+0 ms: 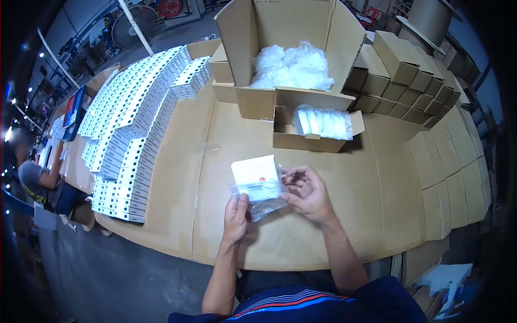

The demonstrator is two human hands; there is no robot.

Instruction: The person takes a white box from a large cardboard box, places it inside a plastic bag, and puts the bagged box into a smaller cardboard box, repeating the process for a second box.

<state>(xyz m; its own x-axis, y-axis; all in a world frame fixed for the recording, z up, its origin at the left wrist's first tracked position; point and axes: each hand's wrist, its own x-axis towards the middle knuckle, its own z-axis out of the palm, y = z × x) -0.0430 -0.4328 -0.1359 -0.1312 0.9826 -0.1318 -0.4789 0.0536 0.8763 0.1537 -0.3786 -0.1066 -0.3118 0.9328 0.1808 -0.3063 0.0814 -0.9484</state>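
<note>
A flat white box [254, 168] with a small red mark is partly inside a clear plastic bag [264, 209], held over the table in front of me. My left hand [235, 216] grips the lower left of the bag and box between thumb and fingers. At the right side, my right hand [311, 195] has its fingers curled and its thumb on the bag's edge. Beyond them, an open small carton [309, 144] contains a row of bagged white boxes [323, 124].
Stacked white boxes [129, 118] cover the table's left side. A large open carton [291, 24] at the back holds clear plastic bags [293, 67]. Brown cartons [401, 81] are piled at right. Cardboard [226, 129] covers the table. Another person [40, 172] sits far left.
</note>
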